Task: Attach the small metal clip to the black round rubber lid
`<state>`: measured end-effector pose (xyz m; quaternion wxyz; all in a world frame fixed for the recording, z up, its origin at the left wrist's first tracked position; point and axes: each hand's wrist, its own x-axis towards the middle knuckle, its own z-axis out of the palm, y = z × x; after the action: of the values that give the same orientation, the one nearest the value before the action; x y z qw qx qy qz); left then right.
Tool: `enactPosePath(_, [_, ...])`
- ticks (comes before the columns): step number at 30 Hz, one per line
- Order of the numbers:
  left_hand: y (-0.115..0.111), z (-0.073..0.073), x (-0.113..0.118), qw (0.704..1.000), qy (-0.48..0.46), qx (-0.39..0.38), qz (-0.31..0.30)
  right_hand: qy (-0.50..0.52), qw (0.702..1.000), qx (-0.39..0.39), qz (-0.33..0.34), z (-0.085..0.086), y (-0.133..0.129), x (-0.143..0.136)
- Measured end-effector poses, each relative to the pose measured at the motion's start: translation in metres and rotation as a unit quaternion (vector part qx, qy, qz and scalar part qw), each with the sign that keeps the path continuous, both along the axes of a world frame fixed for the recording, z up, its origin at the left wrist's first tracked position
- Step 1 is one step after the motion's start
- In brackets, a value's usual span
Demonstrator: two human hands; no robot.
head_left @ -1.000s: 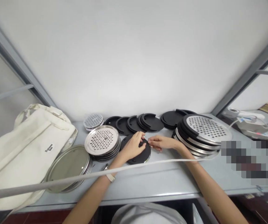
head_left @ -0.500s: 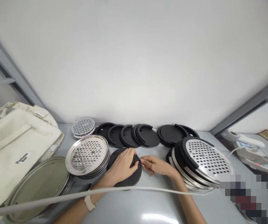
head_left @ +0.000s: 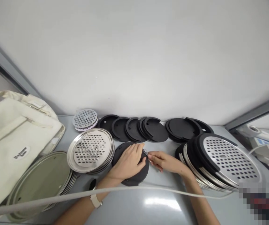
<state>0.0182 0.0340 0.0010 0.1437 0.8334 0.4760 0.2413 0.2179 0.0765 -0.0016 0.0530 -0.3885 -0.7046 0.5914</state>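
Note:
My left hand [head_left: 128, 161] lies across a round black disc [head_left: 138, 179] on the table, fingers stretched over it towards its far edge and thumb spread to the right. At the disc's right edge, my right hand [head_left: 164, 162] pinches a small, thin, silver-coloured metal tool [head_left: 145, 152]; its exact kind is too small to make out. The tool's tip meets the disc's rim beside my left fingers. Much of the disc is hidden under my left hand.
Left of the disc are perforated metal plates [head_left: 93, 148], olive-green round plates [head_left: 45, 175] and a cream bag [head_left: 3, 131]. Black discs [head_left: 156, 129] line the wall. Perforated plates with black rims [head_left: 230, 156] stand stacked at right. A white cable [head_left: 125, 189] crosses in front.
The view has shifted, so most things appear further right and slightly higher. Both hands keep their places at the disc. More of the silver tool shows between them.

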Motion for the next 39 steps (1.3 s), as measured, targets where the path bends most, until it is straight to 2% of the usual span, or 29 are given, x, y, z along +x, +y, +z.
enactPosePath(7, [0.001,0.006,-0.001,0.999,0.037,0.005,-0.026,0.004,1.0,0.015,0.003,0.005,0.0,0.0])
enactPosePath(15, [-0.001,0.005,-0.002,0.999,0.028,0.029,-0.036,-0.03,0.998,0.041,0.02,0.011,-0.004,-0.001])
enactPosePath(23, [-0.002,0.008,-0.004,0.998,0.002,0.032,-0.056,-0.032,0.995,0.091,0.022,0.007,-0.005,-0.003])
enactPosePath(39, [-0.002,0.011,-0.005,0.997,-0.002,0.021,-0.074,-0.058,0.989,0.13,0.031,0.01,-0.006,-0.006])
